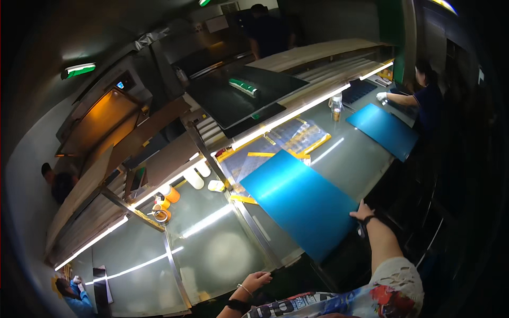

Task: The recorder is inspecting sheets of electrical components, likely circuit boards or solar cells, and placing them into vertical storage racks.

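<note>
A large glossy blue sheet [297,196] lies tilted across the front of the glass-topped table, its near corner jutting past the edge. My right hand [363,210] grips the sheet's right-hand corner, with a dark band on that wrist. Lower down, near the table's front edge, my left hand [259,280] hangs apart from the sheet, fingers curled together with nothing visible in them. A bracelet and a dark band circle the left wrist. Behind the sheet lie clear films with yellow borders [275,143], partly covered by it.
A second blue sheet [383,130] lies at the right, beside a person with a gloved hand [382,97]. Orange jars [169,193] and white bottles [194,179] stand under the lit shelf. A clear bottle [336,107] stands farther back. Another person in blue [77,302] is at far left.
</note>
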`<state>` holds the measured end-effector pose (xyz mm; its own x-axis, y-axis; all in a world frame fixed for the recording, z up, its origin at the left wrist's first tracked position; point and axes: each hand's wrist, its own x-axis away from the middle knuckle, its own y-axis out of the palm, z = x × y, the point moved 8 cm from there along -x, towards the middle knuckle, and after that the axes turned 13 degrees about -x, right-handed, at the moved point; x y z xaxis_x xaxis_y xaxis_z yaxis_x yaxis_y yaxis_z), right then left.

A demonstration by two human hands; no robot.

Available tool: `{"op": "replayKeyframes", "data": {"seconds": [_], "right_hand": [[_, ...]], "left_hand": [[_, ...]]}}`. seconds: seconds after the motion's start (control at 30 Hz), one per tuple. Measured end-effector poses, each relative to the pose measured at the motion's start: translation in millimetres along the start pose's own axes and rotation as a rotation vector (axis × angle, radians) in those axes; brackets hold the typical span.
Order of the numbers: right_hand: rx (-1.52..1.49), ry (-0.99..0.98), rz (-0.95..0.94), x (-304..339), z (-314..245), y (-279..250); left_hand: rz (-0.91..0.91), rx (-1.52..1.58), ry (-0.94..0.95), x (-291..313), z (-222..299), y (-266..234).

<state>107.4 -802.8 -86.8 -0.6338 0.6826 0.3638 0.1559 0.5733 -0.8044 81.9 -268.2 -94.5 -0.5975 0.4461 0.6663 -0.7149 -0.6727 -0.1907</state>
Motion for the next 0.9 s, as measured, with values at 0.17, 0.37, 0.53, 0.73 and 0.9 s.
{"op": "replayKeyframes", "data": {"seconds": [0.17, 0.37, 0.53, 0.73, 0.9], "right_hand": [[-0.075, -0.082, -0.398, 28.5, -8.7, 22.5], [-0.390, -0.150, -0.728, 155.0, -62.8, 8.6], [-0.684, -0.427, -0.648, 254.1, -86.3, -5.6], [-0.960, -0.222, -0.461, 377.2, -16.6, -4.1], [-1.090, -0.188, -0.127, 473.5, 56.5, -39.2]], "left_hand": [[0.094, 0.207, -0.153, -25.8, -7.9, 1.3], [0.304, 0.453, -0.243, -79.1, -23.1, -42.0], [0.579, 0.269, -0.193, -71.8, 3.3, -75.6], [0.344, 0.403, 0.236, -52.8, 66.7, -41.3], [0.090, 0.257, 0.542, -36.7, 155.4, 65.5]]}}
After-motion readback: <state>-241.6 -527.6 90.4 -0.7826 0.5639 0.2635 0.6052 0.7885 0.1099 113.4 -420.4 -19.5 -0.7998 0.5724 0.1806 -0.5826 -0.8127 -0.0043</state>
